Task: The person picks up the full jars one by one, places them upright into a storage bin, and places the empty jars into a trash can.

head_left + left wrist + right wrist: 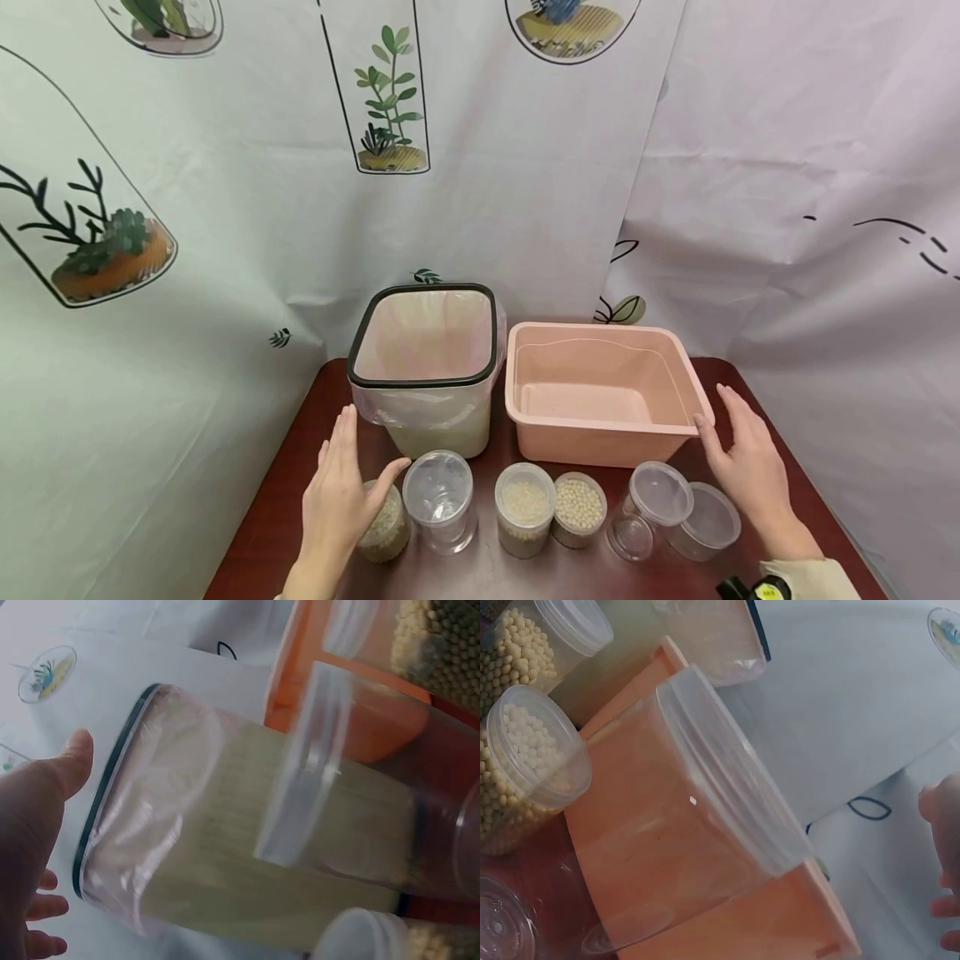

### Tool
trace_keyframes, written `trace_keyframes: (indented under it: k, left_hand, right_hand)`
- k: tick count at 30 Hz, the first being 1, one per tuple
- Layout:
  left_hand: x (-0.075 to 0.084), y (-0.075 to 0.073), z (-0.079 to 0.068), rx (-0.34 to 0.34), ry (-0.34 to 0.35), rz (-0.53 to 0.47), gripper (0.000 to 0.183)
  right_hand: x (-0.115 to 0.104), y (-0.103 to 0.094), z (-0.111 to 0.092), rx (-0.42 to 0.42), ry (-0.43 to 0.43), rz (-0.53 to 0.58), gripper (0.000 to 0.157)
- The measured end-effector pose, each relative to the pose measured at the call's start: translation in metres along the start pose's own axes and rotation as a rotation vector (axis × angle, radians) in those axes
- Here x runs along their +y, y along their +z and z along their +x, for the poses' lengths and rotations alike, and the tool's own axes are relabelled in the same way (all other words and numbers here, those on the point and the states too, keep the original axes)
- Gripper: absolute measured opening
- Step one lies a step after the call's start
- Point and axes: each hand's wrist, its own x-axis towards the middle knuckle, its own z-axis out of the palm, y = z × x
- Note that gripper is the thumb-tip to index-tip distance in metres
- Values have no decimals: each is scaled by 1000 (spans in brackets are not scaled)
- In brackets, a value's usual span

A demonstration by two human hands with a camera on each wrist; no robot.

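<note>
Both hands (333, 492) (750, 471), outstretched, flank jars of beans (579, 504); only the head view sees inside the lined bin (442, 433).

Seeing a clear lidded jar (652, 806) super near, bean jars (532, 761) off left, peachy tub (780, 919) on the far side, bit of right hand (948, 844) way right.

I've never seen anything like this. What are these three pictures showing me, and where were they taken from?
No robot here, just a person. The wide picture comes from a camera on the head; the two tilted ones, from cameras on each wrist. On the dark red table stand a bin with a plastic liner, a pink tub and six clear jars, three holding what look like beans. The bare left hand is near the bin, the right hand near the tub; neither holds anything.
</note>
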Motion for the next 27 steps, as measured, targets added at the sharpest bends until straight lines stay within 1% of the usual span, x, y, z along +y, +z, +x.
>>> trace_keyframes:
  k: [2, 4, 7, 10, 12, 18, 23, 27]
  left_hand:
    - [-2, 0, -6, 3, -6, 7, 87]
    - [-3, -1, -12, 4, -9, 13, 85]
    - [-6, -1, -18, 8, -9, 8, 82]
    - [-9, -2, -26, -16, -29, -3, 80]
    - [-12, -3, -31, -56, -56, -11, 79]
    - [-19, -7, -48, -207, -147, 5, 83]
    - [-21, -8, -64, -319, -260, 22, 85]
    - [-23, -8, -78, -391, -337, 41, 82]
  right_hand:
    - [3, 1, -1, -13, 51, 18, 53]
    - [6, 2, -1, -21, 83, 36, 51]
    - [10, 3, -2, -22, 109, 50, 50]
    - [13, 4, -3, -25, 126, 51, 49]
    - [14, 5, -4, -27, 132, 48, 48]
    - [20, 8, -8, -63, 135, 28, 45]
    - [26, 13, -11, -74, 126, 25, 43]
    - [28, 15, -11, -74, 153, 38, 42]
